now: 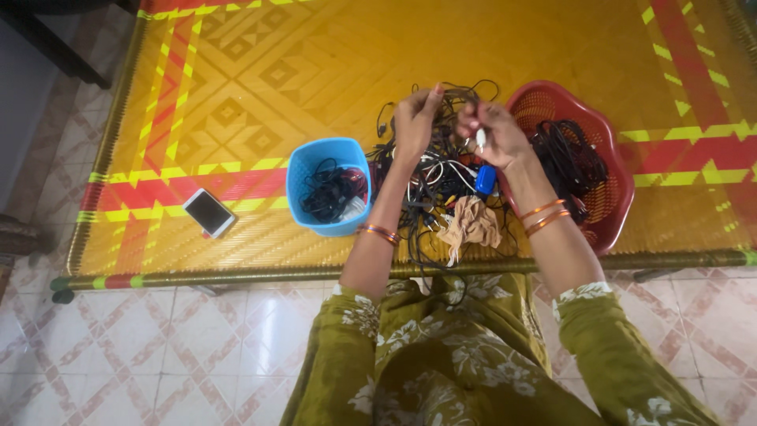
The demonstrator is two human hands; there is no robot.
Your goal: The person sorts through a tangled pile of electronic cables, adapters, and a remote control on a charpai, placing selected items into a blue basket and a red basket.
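My left hand (413, 122) and my right hand (493, 130) are raised together over a tangled pile of black and white cables (441, 177) on a yellow woven mat (315, 63). Both hands pinch the same dark cable (453, 96) that rises from the pile. A white plug end shows under my right fingers. A blue adapter (485, 179) lies in the pile below my right wrist. A beige cloth (471, 223) sits at the pile's near edge.
A blue plastic basket (303, 162) with dark cables stands left of the pile. A red basket (619, 193) with black cables stands right of it. A white phone (209, 212) lies farther left. The mat's near edge meets tiled floor (173, 347).
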